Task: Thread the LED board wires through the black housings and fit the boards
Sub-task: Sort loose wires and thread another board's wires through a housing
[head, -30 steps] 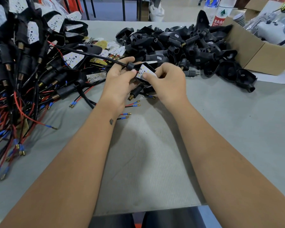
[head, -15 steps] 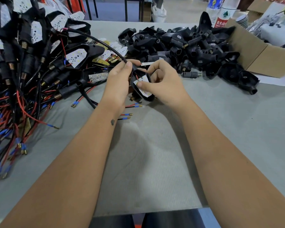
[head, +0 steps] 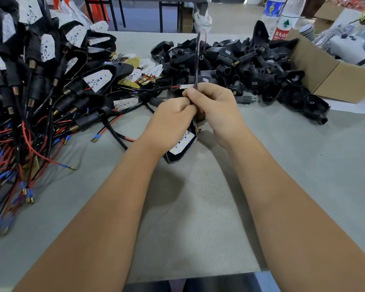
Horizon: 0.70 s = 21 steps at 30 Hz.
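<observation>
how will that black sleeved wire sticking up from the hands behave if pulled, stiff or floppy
Probably semi-stiff: the black sleeved wire stands nearly upright above the right hand without drooping. Its thin red end curls over, so the bare lead is likely floppy. It looks light; pulling may tug the housing under the left hand.

Bright, even light, soft shadows, wide-angle bending at edges, slight blur.

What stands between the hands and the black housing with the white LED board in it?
Nothing visible does. The left hand and right hand already grip the black housing and its sleeved wire, with the LED board showing below the hands.
</observation>
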Each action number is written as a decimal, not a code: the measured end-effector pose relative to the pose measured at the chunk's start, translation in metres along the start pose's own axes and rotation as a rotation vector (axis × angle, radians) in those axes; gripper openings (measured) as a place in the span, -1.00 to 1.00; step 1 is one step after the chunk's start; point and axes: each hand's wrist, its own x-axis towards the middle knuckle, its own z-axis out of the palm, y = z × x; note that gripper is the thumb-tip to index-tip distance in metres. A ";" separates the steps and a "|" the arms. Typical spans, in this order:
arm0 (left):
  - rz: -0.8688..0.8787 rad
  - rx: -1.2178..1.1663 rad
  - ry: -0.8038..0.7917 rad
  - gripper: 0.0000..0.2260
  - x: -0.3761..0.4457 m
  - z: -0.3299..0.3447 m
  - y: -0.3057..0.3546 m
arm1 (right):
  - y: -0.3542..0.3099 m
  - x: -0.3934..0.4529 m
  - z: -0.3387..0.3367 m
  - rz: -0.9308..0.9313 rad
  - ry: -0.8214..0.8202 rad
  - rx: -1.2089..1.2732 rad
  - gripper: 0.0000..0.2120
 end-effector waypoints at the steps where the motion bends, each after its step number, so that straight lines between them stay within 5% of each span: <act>1: -0.012 0.023 0.032 -0.85 -0.001 0.000 -0.001 | 0.001 0.000 0.000 -0.014 0.037 -0.011 -0.84; 4: -0.047 0.073 0.097 -0.91 -0.002 0.004 -0.005 | 0.003 0.001 0.001 -0.044 0.119 -0.052 -0.84; 10: -0.003 0.069 0.184 -0.61 -0.001 0.013 -0.006 | 0.008 0.002 0.008 -0.051 0.208 -0.068 -0.83; 14: -0.011 -0.045 0.245 -0.65 0.000 0.009 -0.005 | 0.009 0.004 0.007 -0.034 0.171 -0.066 -0.83; 21: -0.194 -0.622 0.380 -0.65 0.013 -0.013 -0.008 | 0.008 -0.001 0.002 0.034 -0.289 -0.136 -0.84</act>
